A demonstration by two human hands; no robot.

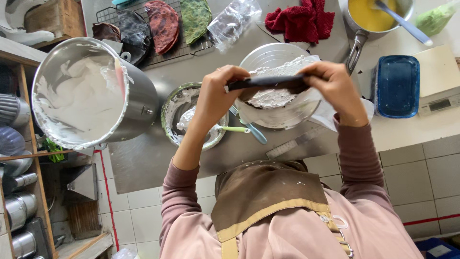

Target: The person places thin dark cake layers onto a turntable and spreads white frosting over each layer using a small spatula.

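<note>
Thin dark crepe [268, 82] held stretched just above the turntable [282, 115], over its white cream layer [270, 98]. Left hand [215, 96] pinched shut on one edge, right hand [333, 86] pinched shut on the opposite edge. Probably light, soft and floppy, easily torn; best taken at two opposite edges with fingertips and kept level. Just left of the turntable, a small cream bowl [170, 112] with a green-handled spatula [235, 129]; farther left, a big tilted steel bowl [139, 103] smeared white.
</note>
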